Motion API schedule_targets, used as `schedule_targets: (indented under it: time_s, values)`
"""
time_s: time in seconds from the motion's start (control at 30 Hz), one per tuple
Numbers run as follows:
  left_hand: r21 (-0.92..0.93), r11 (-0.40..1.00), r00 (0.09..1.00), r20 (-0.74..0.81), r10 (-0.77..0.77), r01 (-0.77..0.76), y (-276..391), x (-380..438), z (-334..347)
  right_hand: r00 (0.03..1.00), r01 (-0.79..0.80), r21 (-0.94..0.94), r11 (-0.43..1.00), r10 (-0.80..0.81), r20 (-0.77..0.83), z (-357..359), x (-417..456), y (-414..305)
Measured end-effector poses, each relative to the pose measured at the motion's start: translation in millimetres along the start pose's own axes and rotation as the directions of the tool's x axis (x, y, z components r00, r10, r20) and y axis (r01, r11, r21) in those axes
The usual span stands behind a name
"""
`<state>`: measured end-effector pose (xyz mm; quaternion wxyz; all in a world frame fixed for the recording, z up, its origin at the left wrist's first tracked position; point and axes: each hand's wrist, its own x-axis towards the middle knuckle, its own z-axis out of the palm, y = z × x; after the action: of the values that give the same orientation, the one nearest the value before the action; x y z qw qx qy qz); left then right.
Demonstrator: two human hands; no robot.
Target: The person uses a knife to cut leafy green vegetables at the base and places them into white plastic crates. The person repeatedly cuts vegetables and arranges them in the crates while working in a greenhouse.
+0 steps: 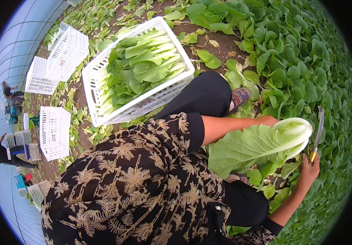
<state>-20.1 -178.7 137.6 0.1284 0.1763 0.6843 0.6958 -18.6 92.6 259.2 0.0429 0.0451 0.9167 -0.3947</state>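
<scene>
My left hand (268, 121) grips a head of leafy Chinese cabbage (255, 148) from its far side, and the cabbage partly hides the fingers. The pale stem base of the head points right, towards the knife, and its broad green leaves hang over my lap. In my right hand (310, 162) is a knife (319, 128) with a slightly curved metal blade and a yellowish handle. The blade stands upright in the picture, just right of the stem base and apart from it. Beside my left knee stands a white plastic crate (139, 104) filled with rows of cut greens (145, 64).
Dense growing greens (304, 73) spread ahead and right. Loose leaves (208, 58) lie on the soil. More white crates (55, 131) stand on the left, some stacked (68, 53). Two people (10, 95) are far off, near carts and crates under the greenhouse's curved cover.
</scene>
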Motion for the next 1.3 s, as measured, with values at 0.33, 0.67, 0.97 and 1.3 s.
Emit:
schedule_targets:
  time_s: [0.33, 0.67, 0.97, 1.3]
  values:
    - [0.114, 0.981, 0.972, -0.161, 0.172, -0.155, 93, -52, -32, 1.0, -0.019, 0.874, 0.486, 0.004, 0.019, 84, -30, -102]
    - [0.003, 0.939, 0.873, -0.368, 0.32, -0.344, 102, -88, -77, 0.866, 0.5, 0.405, 0.765, -0.435, -0.248, 121, -32, -195]
    - [-0.237, 0.876, 0.839, -0.47, 0.275, -0.421, 106, -126, -128, 0.84, 0.403, 0.739, 0.54, -0.539, -0.064, 171, -50, -302]
    - [-0.392, 0.6, 0.435, -0.897, -0.08, -0.698, 127, -326, -233, 0.841, 0.399, 0.666, 0.63, -0.542, 0.009, 192, -44, -298]
